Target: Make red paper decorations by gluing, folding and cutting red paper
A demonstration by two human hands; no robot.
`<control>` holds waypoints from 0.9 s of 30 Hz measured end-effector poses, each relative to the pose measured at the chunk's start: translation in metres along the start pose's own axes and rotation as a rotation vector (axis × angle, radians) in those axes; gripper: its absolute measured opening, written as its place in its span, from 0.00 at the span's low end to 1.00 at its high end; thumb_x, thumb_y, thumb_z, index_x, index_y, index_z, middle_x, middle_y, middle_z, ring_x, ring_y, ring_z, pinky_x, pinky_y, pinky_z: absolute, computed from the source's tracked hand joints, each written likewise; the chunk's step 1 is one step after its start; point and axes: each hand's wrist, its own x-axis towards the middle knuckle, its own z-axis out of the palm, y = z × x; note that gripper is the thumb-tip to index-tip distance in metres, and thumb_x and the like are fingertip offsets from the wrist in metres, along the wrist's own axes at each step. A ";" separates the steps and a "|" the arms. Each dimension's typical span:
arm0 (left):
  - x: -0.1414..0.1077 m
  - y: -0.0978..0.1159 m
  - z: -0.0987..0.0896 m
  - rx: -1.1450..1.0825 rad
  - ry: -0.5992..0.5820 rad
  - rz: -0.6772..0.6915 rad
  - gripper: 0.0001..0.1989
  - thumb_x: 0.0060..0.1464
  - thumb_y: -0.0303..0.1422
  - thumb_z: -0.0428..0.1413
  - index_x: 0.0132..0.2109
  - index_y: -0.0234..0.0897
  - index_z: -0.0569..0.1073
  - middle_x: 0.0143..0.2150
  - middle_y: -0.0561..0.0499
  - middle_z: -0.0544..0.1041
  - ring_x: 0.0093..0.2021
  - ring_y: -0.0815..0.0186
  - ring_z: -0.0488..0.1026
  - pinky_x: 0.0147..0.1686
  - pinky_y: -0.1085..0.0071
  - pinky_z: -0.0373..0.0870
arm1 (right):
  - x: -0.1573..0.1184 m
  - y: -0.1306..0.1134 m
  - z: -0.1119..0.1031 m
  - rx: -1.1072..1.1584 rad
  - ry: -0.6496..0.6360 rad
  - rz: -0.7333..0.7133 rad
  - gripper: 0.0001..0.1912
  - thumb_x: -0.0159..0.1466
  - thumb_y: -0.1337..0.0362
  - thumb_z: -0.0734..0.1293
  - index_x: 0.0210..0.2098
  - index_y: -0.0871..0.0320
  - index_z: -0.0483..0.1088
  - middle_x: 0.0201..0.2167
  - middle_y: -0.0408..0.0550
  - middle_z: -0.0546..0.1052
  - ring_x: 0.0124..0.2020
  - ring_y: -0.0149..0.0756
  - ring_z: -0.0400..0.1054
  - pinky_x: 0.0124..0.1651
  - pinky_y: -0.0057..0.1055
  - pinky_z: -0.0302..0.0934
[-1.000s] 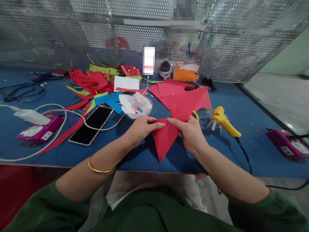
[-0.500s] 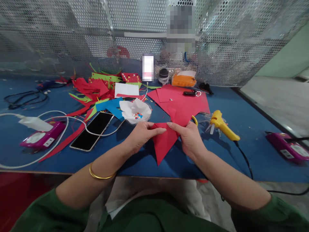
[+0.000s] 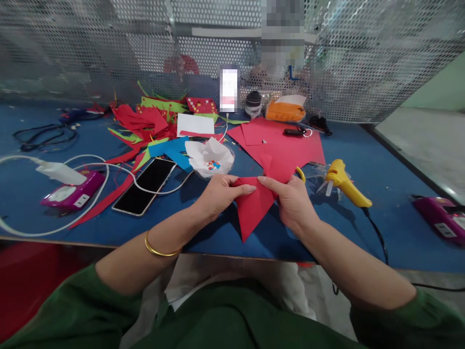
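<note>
A folded red paper (image 3: 250, 213) is held between both hands over the blue table's front part, one pointed corner hanging down. My left hand (image 3: 220, 196) pinches its upper left edge, thumb on top. On the right, my right hand (image 3: 292, 201) grips the same paper with its thumb pressed on the upper fold. Larger red sheets (image 3: 286, 140) lie just behind, with a black key fob (image 3: 293, 132) on them. A white paper-lined bowl (image 3: 212, 160) stands behind my left hand. Part of a yellow curved handle (image 3: 301, 174) shows beside my right hand.
Right of my hands lies a yellow glue gun (image 3: 348, 184) with a black cord. To the left are a phone (image 3: 145, 186), a purple power strip (image 3: 74, 191), white cables and red, green and blue paper scraps (image 3: 141, 121). A lit phone (image 3: 228, 89) stands before the perforated metal screen.
The camera view has shifted slightly, so the table items appear higher and further right. Both hands keep their hold on the folded red paper, with little other change.
</note>
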 end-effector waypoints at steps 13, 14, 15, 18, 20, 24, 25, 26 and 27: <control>-0.001 0.002 -0.001 0.043 0.009 0.011 0.11 0.43 0.37 0.70 0.32 0.35 0.81 0.32 0.48 0.82 0.31 0.67 0.74 0.35 0.69 0.70 | -0.002 0.001 0.002 -0.034 -0.003 0.009 0.19 0.45 0.61 0.80 0.35 0.54 0.76 0.36 0.47 0.84 0.36 0.45 0.78 0.45 0.46 0.74; 0.000 0.001 -0.001 0.051 0.012 0.021 0.09 0.44 0.36 0.68 0.31 0.35 0.80 0.31 0.48 0.82 0.30 0.67 0.74 0.35 0.69 0.69 | -0.002 0.001 0.003 -0.033 -0.002 0.010 0.19 0.45 0.61 0.80 0.35 0.54 0.76 0.36 0.46 0.83 0.36 0.45 0.77 0.45 0.46 0.74; 0.000 0.001 0.000 0.055 0.012 0.029 0.08 0.45 0.35 0.68 0.30 0.35 0.80 0.31 0.48 0.82 0.30 0.67 0.74 0.34 0.69 0.69 | -0.003 0.001 0.003 -0.033 0.000 0.009 0.18 0.45 0.62 0.80 0.35 0.54 0.76 0.35 0.46 0.83 0.35 0.44 0.77 0.46 0.46 0.73; -0.001 0.000 0.001 0.029 0.005 0.032 0.06 0.46 0.33 0.67 0.29 0.36 0.80 0.30 0.48 0.82 0.30 0.67 0.74 0.35 0.68 0.71 | -0.003 0.000 0.003 -0.033 0.010 0.010 0.17 0.45 0.63 0.80 0.34 0.53 0.76 0.33 0.46 0.83 0.33 0.43 0.76 0.46 0.45 0.73; -0.001 0.000 0.001 0.001 -0.018 0.007 0.05 0.47 0.33 0.66 0.30 0.36 0.80 0.31 0.47 0.82 0.31 0.66 0.75 0.36 0.67 0.72 | -0.002 0.000 0.002 -0.046 0.015 0.014 0.16 0.46 0.62 0.80 0.33 0.53 0.76 0.33 0.45 0.83 0.33 0.43 0.76 0.45 0.45 0.73; 0.000 0.002 -0.001 -0.003 -0.029 0.048 0.15 0.56 0.44 0.60 0.32 0.37 0.80 0.33 0.45 0.83 0.34 0.63 0.77 0.39 0.67 0.73 | 0.002 0.001 -0.001 -0.059 0.031 -0.034 0.15 0.46 0.62 0.80 0.32 0.53 0.76 0.34 0.45 0.83 0.36 0.43 0.77 0.46 0.43 0.73; 0.000 0.003 -0.001 0.010 -0.012 0.088 0.19 0.58 0.48 0.57 0.32 0.37 0.80 0.34 0.45 0.82 0.35 0.63 0.77 0.39 0.67 0.73 | 0.003 0.001 -0.002 -0.056 0.040 -0.049 0.15 0.46 0.61 0.80 0.32 0.54 0.77 0.35 0.45 0.83 0.37 0.43 0.77 0.47 0.43 0.73; 0.000 0.004 -0.002 0.034 0.013 0.132 0.23 0.60 0.51 0.53 0.33 0.37 0.80 0.34 0.45 0.82 0.35 0.63 0.77 0.39 0.66 0.74 | 0.004 0.001 -0.002 -0.054 0.047 -0.059 0.15 0.46 0.61 0.80 0.33 0.54 0.77 0.35 0.45 0.83 0.37 0.44 0.77 0.47 0.43 0.73; 0.001 0.004 -0.003 0.068 0.046 0.178 0.26 0.62 0.54 0.51 0.34 0.37 0.79 0.35 0.45 0.82 0.35 0.63 0.77 0.40 0.67 0.74 | 0.004 0.001 -0.002 -0.054 0.052 -0.064 0.15 0.46 0.61 0.80 0.33 0.54 0.77 0.36 0.45 0.84 0.38 0.44 0.77 0.47 0.43 0.73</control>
